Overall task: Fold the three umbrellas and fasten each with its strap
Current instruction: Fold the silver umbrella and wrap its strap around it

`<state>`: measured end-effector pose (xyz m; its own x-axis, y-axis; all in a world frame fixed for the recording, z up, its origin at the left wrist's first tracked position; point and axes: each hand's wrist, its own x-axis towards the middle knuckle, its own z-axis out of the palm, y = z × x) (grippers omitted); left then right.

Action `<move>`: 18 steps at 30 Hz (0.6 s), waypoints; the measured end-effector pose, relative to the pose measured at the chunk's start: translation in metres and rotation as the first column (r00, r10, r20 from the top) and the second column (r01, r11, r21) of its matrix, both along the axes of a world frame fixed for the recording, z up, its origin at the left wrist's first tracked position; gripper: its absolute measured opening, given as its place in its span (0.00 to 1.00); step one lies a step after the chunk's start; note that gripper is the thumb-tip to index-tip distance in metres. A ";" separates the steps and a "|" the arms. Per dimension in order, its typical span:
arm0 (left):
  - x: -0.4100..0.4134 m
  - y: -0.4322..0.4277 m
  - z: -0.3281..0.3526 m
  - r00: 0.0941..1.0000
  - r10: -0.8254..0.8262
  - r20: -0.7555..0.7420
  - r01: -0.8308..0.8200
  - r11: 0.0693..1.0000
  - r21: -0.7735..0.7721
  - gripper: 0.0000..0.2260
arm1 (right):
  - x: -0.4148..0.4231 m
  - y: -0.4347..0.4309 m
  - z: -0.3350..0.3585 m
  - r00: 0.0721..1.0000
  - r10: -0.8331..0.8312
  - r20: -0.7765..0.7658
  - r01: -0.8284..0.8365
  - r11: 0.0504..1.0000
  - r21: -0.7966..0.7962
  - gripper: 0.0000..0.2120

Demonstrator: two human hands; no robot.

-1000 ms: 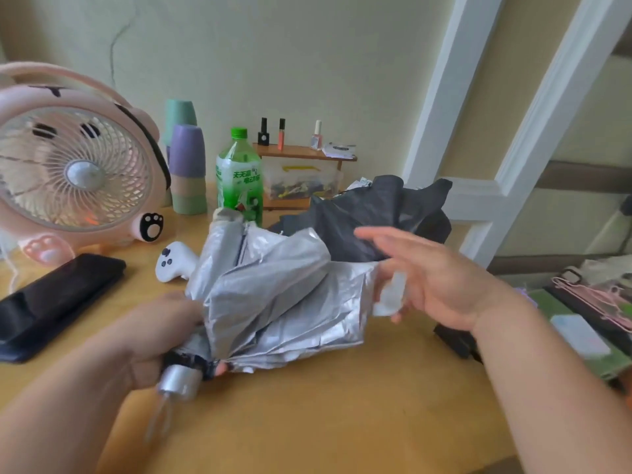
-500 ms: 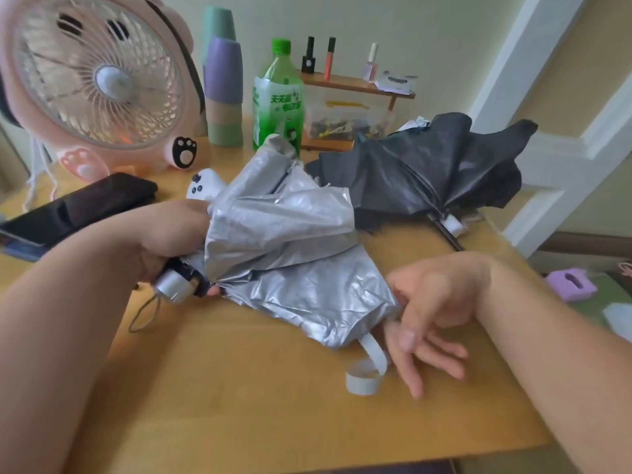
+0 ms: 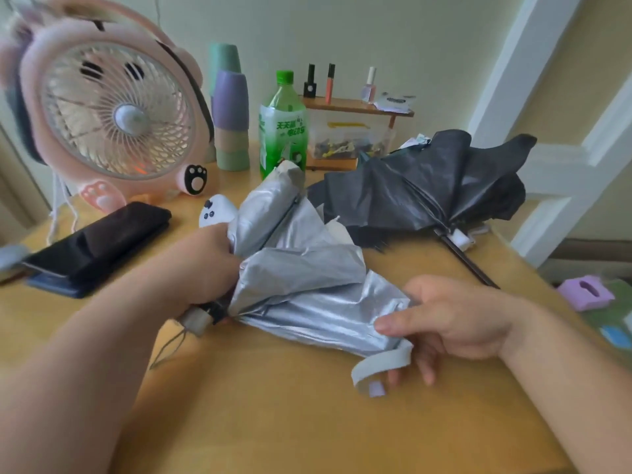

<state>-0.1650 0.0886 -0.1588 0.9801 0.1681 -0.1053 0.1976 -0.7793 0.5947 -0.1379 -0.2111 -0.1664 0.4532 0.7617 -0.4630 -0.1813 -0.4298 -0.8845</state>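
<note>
Soft even daylight; motion blur and wide-angle bending at edges.

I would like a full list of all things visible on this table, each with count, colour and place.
silver umbrella: one, silver, table middle
strap: one, grey, loose at its right end
black umbrella: one, black, behind the silver one
fan: one, pink, back left
cups: a stack, green, purple, beige, beside the fan
bottle: one, green, behind the silver umbrella
phone: one, black, left side
shelf: one, wooden, at the wall
table: one, light wood, under all
left hand: one, grips the silver umbrella near its handle
right hand: one, pinches its cloth by the strap
</note>
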 end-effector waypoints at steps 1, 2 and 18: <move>0.001 0.001 -0.003 1.000 0.007 0.015 -0.008 0.999 0.034 0.05 | -0.005 -0.001 -0.004 0.997 -0.078 0.018 0.077 0.995 0.056 0.11; 0.003 0.002 -0.007 1.000 0.003 0.015 -0.004 0.999 0.053 0.08 | -0.010 -0.002 -0.008 0.989 -0.142 0.035 0.138 0.984 0.110 0.13; -0.039 0.002 0.004 0.965 -0.257 0.056 0.221 0.906 0.361 0.30 | -0.053 0.012 0.017 0.935 -0.114 0.337 0.004 0.950 0.311 0.16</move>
